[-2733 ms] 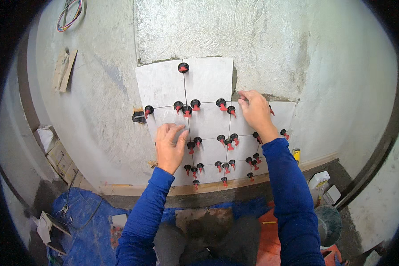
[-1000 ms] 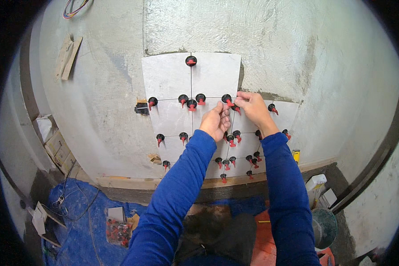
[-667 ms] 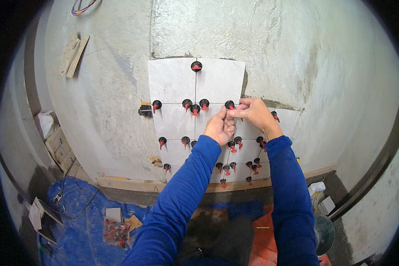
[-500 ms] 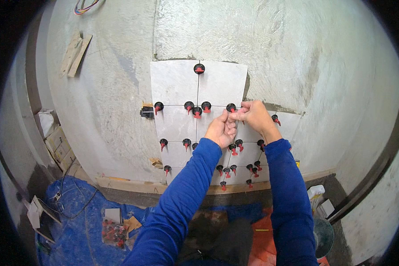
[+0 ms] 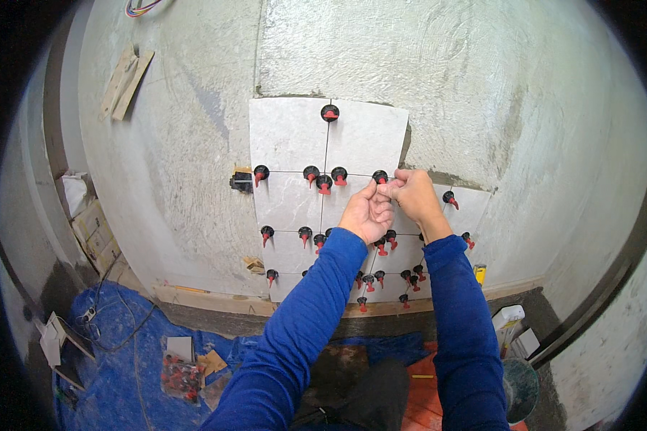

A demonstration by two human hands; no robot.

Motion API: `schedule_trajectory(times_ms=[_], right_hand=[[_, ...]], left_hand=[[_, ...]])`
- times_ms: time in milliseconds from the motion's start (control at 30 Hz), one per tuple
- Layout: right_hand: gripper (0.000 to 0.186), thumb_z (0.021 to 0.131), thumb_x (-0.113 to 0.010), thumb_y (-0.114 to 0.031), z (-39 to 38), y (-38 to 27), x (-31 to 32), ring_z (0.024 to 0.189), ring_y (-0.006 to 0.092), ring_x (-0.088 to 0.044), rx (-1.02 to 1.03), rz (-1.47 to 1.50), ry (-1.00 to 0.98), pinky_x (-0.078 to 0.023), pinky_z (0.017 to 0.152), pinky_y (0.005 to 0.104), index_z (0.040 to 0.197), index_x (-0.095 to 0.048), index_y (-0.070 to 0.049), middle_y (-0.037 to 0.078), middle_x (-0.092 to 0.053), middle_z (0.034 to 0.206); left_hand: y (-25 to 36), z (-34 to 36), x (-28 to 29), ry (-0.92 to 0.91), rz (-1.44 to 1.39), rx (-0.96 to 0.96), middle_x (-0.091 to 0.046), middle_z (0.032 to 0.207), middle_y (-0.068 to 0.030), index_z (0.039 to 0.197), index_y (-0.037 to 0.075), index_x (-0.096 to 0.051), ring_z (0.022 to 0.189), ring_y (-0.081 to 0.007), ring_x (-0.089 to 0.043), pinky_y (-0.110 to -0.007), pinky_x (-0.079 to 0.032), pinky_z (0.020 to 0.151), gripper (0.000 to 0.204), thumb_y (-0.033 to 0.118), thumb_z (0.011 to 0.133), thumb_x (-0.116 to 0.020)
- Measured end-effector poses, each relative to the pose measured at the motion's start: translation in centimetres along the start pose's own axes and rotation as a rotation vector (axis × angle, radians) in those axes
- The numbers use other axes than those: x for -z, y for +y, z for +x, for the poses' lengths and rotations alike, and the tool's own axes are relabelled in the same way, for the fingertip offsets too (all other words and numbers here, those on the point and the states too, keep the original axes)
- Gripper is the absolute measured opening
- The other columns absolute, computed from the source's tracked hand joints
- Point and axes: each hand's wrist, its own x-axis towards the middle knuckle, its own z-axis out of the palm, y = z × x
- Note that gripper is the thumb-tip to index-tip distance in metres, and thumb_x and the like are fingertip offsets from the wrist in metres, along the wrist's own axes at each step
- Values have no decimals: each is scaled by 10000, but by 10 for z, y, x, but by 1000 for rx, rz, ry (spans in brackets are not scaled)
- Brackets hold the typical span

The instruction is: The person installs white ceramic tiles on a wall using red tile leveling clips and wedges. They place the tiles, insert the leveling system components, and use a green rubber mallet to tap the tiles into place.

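Behind your hands rises a rough grey plastered wall point(image 5: 352, 43), its lower part covered with pale grey rectangular tiles point(image 5: 369, 136), with round black-and-red plastic knobs point(image 5: 329, 113) along the joints. The top row looks just begun, with two tiles set and bare wall above and to their right. Your left hand point(image 5: 368, 214) has its fingers curled narrow beside the knob under the top right tile; your right hand point(image 5: 415, 197) pinches nearly closed there. Whether either grips anything, I cannot tell.

No legible text, labels, numbers or signs anywhere
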Motion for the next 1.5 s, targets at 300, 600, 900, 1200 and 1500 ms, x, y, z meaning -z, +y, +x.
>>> schedule_trajectory(times_ms=[300, 600, 900, 1200, 1500], right_hand=[[481, 765, -890, -95, 5, 0, 1, 784, 170, -717, -83, 48, -27, -570, 685, 313, 1078, -680, 204, 172, -761, 877], [342, 766, -885, -73, 3, -5, 1, 733, 161, -704, -98, 60, -43, -551, 631, 317, 937, -698, 157, 165, -756, 838], [477, 770, -896, -77, -2, -3, -7, 761, 164, -693, -43, 38, 64, -539, 659, 311, 1096, -674, 192, 149, -751, 852], [788, 725, -928, -179, 2, -1, -4, 915, 292, -770, -86, -80, 3, -589, 810, 352, 1304, -585, 232, 260, -774, 996], [663, 739, -909, -92, 7, -4, -3, 835, 207, -713, -78, -89, 1, -570, 740, 330, 1206, -608, 270, 195, -755, 936]], left_hand=[[-5, 6, 3, -88, -139, 7, -562, 769, 32, 1259, -52, -591, 548, -94, -373, -260, -300, 479, 463, 371, 1136, -446], [-9, 6, -1, -59, -175, -51, -576, 743, 22, 1216, -103, -626, 521, -69, -381, -237, -299, 457, 463, 336, 1111, -525], [-5, 13, -5, 170, -38, -137, -592, 681, 23, 1006, 33, -654, 461, -51, -358, -218, -290, 415, 220, 250, 1044, -657], [-39, 12, 7, 680, 781, -968, -595, 689, 5, 1114, 16, -705, 608, -129, -522, -284, -451, 598, 232, 225, 1013, -701], [-50, 5, 6, 855, 1671, -1279, -640, 853, -99, 1046, 64, -622, 778, -324, -653, -453, -513, 725, 287, 193, 852, -789]])
